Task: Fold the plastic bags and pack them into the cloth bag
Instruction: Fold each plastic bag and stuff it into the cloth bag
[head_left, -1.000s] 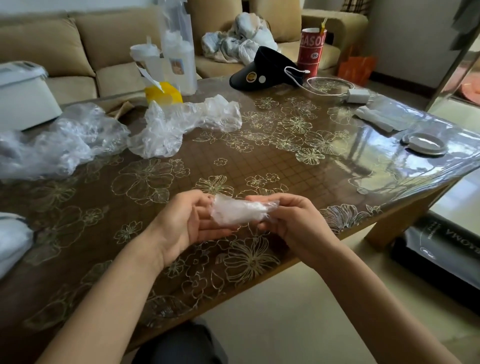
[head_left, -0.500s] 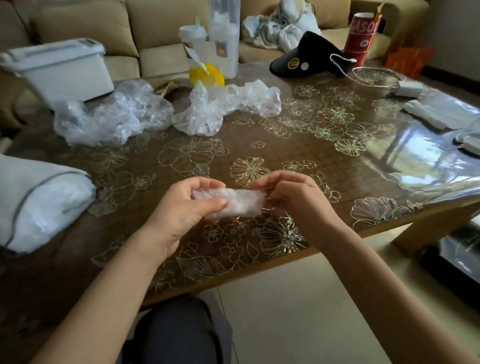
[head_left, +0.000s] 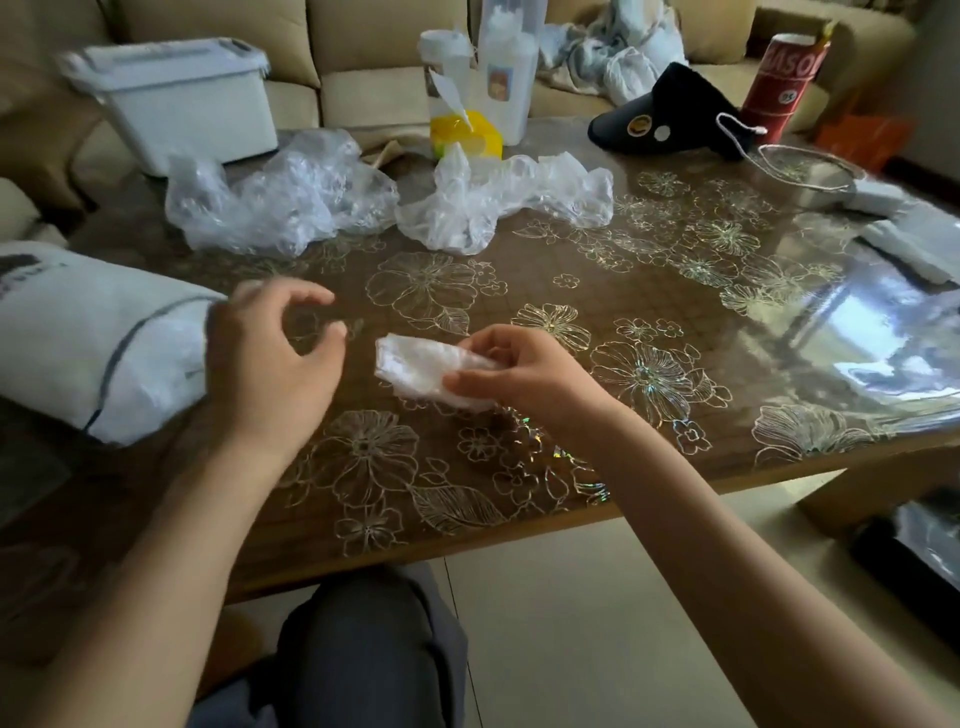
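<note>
Glossy flowered table (head_left: 519, 291) lies under both my hands, with a sofa behind it. My right hand (head_left: 519, 374) pinches the folded plastic bag (head_left: 426, 371) by its near end, just above the tabletop. My left hand (head_left: 270, 353) is loosely curled around nothing, beside the cloth bag (head_left: 88, 332). I judge the bundle featherlight, soft and slick (likely to spring open if loosened), so I'd grip across the folds. Two crumpled bags (head_left: 280, 202) wait farther back.
</note>
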